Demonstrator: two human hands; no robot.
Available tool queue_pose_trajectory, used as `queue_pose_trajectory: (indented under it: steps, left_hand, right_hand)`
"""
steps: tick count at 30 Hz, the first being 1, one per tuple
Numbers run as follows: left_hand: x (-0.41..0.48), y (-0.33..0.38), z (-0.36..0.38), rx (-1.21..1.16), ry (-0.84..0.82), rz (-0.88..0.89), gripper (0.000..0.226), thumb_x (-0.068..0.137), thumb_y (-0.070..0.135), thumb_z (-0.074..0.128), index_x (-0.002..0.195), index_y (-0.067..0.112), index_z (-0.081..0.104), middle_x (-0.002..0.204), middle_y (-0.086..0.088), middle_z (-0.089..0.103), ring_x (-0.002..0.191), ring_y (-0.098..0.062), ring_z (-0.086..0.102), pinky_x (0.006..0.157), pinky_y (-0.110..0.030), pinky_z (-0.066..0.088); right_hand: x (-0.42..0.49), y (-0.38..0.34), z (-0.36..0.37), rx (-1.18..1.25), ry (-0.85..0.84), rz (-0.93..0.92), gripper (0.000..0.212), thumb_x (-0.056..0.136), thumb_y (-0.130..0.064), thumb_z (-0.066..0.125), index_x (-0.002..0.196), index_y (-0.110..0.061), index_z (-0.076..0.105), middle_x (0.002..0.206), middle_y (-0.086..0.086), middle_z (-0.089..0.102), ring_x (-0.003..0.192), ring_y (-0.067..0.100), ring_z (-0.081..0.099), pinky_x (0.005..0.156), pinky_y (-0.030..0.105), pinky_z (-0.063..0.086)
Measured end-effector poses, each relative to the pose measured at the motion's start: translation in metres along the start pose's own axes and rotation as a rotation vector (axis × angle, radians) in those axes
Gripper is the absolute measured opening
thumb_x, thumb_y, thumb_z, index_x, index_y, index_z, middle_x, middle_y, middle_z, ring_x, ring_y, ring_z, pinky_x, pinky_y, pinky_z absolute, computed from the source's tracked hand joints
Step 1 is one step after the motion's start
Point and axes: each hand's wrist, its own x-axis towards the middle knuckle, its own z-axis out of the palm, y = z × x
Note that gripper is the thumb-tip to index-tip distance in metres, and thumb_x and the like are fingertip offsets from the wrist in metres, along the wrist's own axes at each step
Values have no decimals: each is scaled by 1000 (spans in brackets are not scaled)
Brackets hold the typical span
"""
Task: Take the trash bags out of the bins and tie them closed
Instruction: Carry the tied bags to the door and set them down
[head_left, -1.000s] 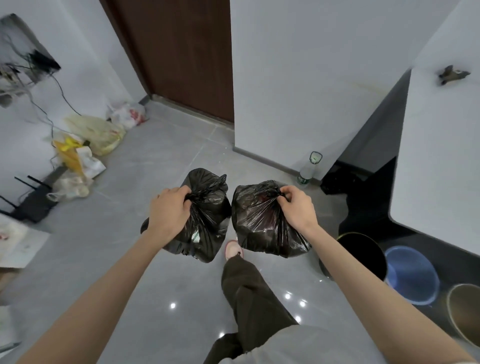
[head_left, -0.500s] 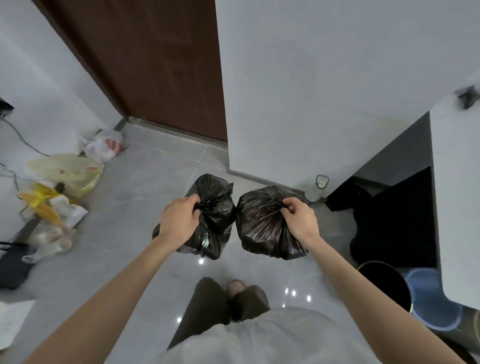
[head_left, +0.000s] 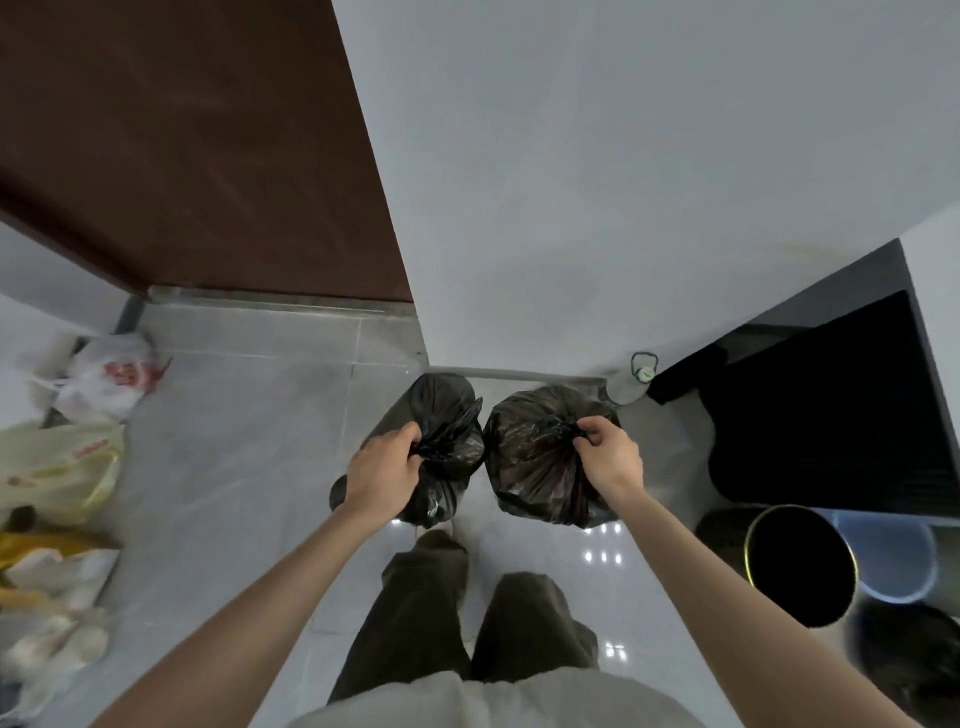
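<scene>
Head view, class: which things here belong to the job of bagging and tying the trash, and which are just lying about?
Belong to the job:
left black bag, gripped by the left hand
right black bag, pinched by the right hand
black bin
blue bin

Just lying about:
white plastic bag
yellowish bag
clear bottle by the wall

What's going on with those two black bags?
A person is holding two full black trash bags, one in each hand. The left hand grips the bunched top of the left bag, and the right hand pinches the gathered top of the right bag. The bags hang side by side over the grey floor. Both are already out of the bins: a black bin and a blue bin stand off to the right.
</scene>
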Motion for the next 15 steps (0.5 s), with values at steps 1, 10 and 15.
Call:
queue_pose_trajectory:
  steps: [1,10,15]
  left_hand:
    - [14,-3,2,-3,-14,-1,14,92,20,52,106,18,51,103,-2,65,94,-25,61,70,-32,44]
    - [132,-24,65,-38,-98,-93,13,92,21,51,104,17,49,99,-8,65,93,-30,60,71,-35,44]
    - [184,-47,129,-52,-47,-149,10,91,19,51,100,16,49,94,-7,64,87,-29,59,67,-34,44]
  right_hand:
    - [12,-4,4,4,6,21,30,95,-19,52,124,-20,58,122,5,63,111,24,59,84,27,41]
    - [130,3,76,191,24,215,27,92,-21,56,118,-25,60,113,2,66,92,29,68,90,43,52]
    - [202,35,124,244,-7,250,27,92,-18,56,118,-22,60,111,3,65,93,29,67,90,44,53]
